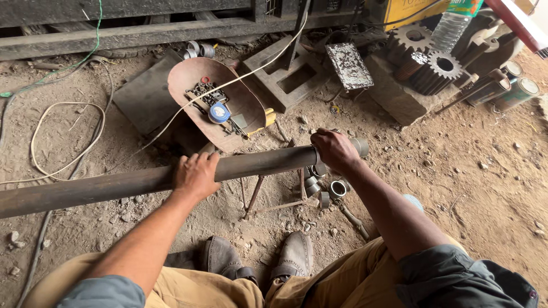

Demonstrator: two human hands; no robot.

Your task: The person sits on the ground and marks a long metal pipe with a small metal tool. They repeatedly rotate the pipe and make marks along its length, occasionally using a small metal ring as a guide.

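Note:
A long dark steel pipe (114, 185) runs from the left edge to the middle, resting on a small metal stand (274, 197). My left hand (195, 174) lies over the pipe near its middle, fingers curled around it. My right hand (334, 149) grips the pipe's right end, where a short grey ring (361, 146) sits at the tip. Several short pipe rings (338, 188) lie on the dirt just below that end.
A curved rusty pan (228, 108) holding a tape measure and small parts lies behind the pipe. Gears (434, 63), cans (516, 91), a concrete block (288, 77) and a bottle stand at the back right. A white cable (63, 137) loops at left. My shoes (260, 259) rest below.

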